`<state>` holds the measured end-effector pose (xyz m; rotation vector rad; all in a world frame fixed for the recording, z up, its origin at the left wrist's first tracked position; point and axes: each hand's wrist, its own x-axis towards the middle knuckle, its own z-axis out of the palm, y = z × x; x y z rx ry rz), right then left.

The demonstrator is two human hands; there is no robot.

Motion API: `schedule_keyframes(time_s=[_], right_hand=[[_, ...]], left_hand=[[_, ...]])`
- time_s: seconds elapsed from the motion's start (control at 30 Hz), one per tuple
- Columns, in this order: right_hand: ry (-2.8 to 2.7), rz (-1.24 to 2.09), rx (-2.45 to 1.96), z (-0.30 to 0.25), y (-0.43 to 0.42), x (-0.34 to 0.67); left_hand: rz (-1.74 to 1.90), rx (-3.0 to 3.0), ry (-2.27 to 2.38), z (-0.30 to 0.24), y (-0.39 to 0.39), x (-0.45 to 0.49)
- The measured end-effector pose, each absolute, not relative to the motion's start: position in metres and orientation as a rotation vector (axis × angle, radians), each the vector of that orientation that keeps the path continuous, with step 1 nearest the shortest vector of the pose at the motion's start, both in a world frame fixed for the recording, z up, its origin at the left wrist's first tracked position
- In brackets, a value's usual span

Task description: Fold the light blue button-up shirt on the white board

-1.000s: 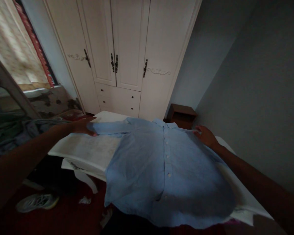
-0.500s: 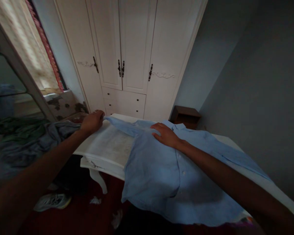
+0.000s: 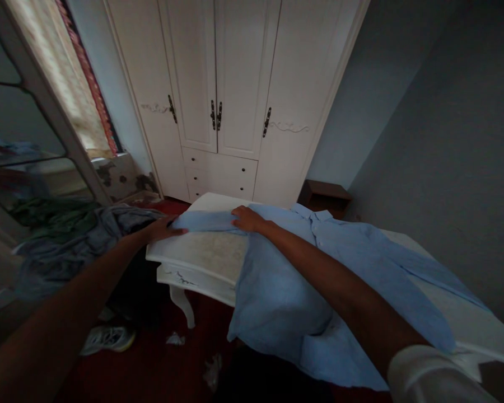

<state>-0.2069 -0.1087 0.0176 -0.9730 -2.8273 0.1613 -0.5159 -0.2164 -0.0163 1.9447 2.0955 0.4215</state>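
Observation:
A light blue button-up shirt (image 3: 353, 263) lies spread, front up, across a white table (image 3: 201, 254), its hem hanging over the near edge. One sleeve (image 3: 201, 221) stretches left over the tabletop. My left hand (image 3: 162, 228) lies at the cuff end of that sleeve, fingers stretched flat on it. My right hand (image 3: 246, 219) presses flat on the sleeve near the shoulder, its arm crossing over the shirt body.
A white wardrobe (image 3: 235, 95) with dark handles stands behind the table. A brown bedside cabinet (image 3: 325, 196) sits to its right. A heap of grey and green clothes (image 3: 67, 235) lies at the left. A shoe (image 3: 109, 338) and paper scraps lie on the red floor.
My right hand has moved from the shirt's far side across to the left sleeve. My left hand slid along the sleeve to its cuff, and the sleeve now lies straighter.

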Motion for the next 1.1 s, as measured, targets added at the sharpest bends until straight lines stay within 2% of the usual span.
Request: schedule_keyframes(time_s=[0.1, 0.2, 0.4, 0.6, 0.8, 1.1], right_hand=[[-2.816, 0.148, -1.102, 0.013, -0.092, -0.205], [-2.798, 0.121, -1.214, 0.012, -0.074, -0.204], [-2.889, 0.238, -1.354, 0.019, -0.043, -0.219], [-2.924, 0.318, -1.305, 0.030, -0.028, -0.232], [-3.057, 0.634, -1.160, 0.036, -0.025, -0.252], [-3.003, 1.120, -1.091, 0.040, -0.025, -0.255]], left_hand=[[0.518, 1.841, 2.059, -0.028, -0.224, -0.533], [0.598, 1.978, 2.029, -0.026, -0.219, -0.532], [0.549, 2.223, 2.032, -0.007, -0.205, -0.509], [0.681, 2.230, 2.010, 0.017, -0.217, -0.510], [0.783, 2.255, 2.168, 0.043, -0.215, -0.505], [0.733, 2.299, 2.246, 0.058, -0.212, -0.500]])
